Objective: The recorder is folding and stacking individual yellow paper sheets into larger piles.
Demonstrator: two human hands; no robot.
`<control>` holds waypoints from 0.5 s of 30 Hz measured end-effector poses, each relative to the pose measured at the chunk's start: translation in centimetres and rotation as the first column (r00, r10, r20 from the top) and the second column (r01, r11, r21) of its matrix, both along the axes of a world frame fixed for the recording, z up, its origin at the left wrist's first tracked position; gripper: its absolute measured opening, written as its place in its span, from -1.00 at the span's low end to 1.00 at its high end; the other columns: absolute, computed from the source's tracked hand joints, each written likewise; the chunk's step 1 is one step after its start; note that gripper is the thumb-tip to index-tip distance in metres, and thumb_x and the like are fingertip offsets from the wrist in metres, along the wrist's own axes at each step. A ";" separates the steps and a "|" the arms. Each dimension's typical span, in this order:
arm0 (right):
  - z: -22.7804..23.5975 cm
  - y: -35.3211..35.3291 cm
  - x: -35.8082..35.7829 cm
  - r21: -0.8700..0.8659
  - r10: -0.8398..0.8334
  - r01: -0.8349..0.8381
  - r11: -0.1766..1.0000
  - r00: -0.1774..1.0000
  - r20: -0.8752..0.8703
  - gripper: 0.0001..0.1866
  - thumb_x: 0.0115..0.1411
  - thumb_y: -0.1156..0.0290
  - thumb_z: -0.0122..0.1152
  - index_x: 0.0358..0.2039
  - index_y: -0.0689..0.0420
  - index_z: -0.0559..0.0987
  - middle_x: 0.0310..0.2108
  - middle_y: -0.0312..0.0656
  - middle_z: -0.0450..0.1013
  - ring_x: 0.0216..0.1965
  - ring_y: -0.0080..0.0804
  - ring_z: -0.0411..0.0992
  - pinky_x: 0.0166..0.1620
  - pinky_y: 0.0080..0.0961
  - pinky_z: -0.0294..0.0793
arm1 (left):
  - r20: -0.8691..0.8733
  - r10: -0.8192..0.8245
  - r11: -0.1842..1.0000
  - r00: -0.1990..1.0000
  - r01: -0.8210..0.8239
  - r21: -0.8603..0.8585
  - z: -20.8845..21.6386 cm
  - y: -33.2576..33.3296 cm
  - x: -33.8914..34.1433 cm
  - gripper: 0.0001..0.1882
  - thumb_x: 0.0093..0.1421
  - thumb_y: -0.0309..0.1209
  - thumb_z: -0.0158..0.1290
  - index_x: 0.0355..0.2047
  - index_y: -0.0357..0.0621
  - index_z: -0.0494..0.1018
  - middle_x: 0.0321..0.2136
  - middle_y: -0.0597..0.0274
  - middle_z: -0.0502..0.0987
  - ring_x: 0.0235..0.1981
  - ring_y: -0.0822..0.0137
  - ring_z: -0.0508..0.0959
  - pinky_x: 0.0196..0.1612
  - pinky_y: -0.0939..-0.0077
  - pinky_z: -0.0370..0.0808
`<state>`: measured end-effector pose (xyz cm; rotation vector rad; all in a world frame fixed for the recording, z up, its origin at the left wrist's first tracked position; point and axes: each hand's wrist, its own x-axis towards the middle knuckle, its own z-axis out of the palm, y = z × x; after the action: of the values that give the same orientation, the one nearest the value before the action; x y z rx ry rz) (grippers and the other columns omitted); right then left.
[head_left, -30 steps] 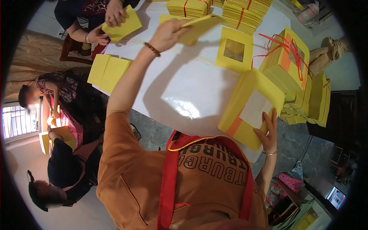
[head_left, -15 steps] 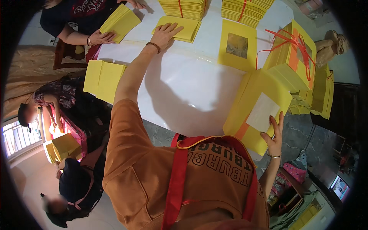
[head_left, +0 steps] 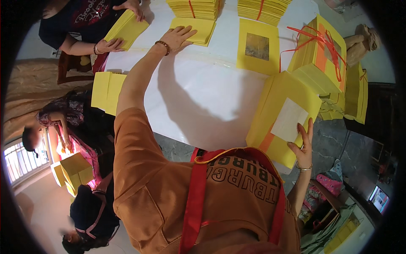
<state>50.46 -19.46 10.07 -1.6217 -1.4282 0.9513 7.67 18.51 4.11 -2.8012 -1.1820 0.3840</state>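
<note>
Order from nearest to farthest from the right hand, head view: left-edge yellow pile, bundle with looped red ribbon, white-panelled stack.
1. White-panelled stack: right hand rests on it.
2. Bundle with looped red ribbon: beyond that stack, table's right side.
3. Left-edge yellow pile: opposite side.

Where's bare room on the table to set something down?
Biggest patch: white table between left forearm, near edge and yellow stack at the right hand; only shadow falls there. Narrow strip: between the pile under the left hand and the flat card. Crowded: right side, with that stack beside the ribboned bundle; far side, with tied stacks.
</note>
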 end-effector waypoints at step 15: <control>0.9 0.2 0.4 -0.051 0.028 -0.025 0.998 0.997 0.066 -0.33 -0.15 0.60 0.25 0.07 0.13 0.33 0.29 -0.14 -0.24 0.30 -0.29 -0.21 0.21 -0.43 -0.02 | -0.276 0.015 0.995 0.961 0.013 0.101 1.1 0.9 1.9 -0.22 0.10 0.17 -0.22 0.24 0.20 -0.15 0.24 0.25 -0.03 0.21 0.16 0.06 0.14 0.03 0.08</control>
<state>50.83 -19.27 10.99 -1.6892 -1.4850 0.9629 9.56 19.36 5.26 -2.5551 -1.1066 0.6704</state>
